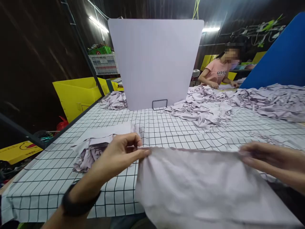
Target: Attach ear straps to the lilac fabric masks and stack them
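A pale lilac-grey piece of fabric hangs stretched between my two hands at the table's front edge. My left hand pinches its upper left corner between thumb and fingers. At the upper right corner my right hand grips the fabric, slightly blurred. The lower part of the cloth drops past the edge and out of the frame. Just behind my left wrist lies a stack of folded pale fabric pieces, partly covered by my forearm.
A checked cloth covers the table. Upright behind stands a pale board with a wire stand. Heaps of loose fabric spread at the back right, near a blue panel. A co-worker sits beyond. Yellow bins stand left.
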{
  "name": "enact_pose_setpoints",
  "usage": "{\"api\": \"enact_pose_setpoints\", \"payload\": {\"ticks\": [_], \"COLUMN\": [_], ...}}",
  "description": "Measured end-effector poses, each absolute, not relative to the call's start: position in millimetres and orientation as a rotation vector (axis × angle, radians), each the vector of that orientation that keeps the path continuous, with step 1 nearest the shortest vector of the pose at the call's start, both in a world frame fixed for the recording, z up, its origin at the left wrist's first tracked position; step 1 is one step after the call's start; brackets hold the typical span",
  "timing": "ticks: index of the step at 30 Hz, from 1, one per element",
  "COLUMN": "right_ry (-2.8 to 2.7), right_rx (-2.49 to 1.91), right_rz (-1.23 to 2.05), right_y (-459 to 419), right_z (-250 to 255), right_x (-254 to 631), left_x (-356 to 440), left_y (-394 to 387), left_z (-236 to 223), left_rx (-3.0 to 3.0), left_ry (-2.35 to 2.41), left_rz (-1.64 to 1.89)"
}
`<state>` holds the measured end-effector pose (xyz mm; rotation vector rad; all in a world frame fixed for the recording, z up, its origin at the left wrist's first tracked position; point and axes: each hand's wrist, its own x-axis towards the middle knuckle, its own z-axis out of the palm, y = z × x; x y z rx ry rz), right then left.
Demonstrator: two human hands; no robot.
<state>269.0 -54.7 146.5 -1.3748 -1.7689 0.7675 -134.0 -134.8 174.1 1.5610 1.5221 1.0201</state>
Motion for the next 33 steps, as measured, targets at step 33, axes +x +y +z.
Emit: {"api": "enact_pose_setpoints", "payload": {"ticks": [33], "right_ry": [-1.401], "right_rx": [-1.555], "right_rz": [0.940], "right_y": [-160.5], "right_z": [-33.5], "right_x": [221.2], "left_x": [30.4], "left_y": [-39.8], "left_z": [-5.1], "left_rx": [2.759], "left_ry": [0.897], "left_rz": [0.272]}}
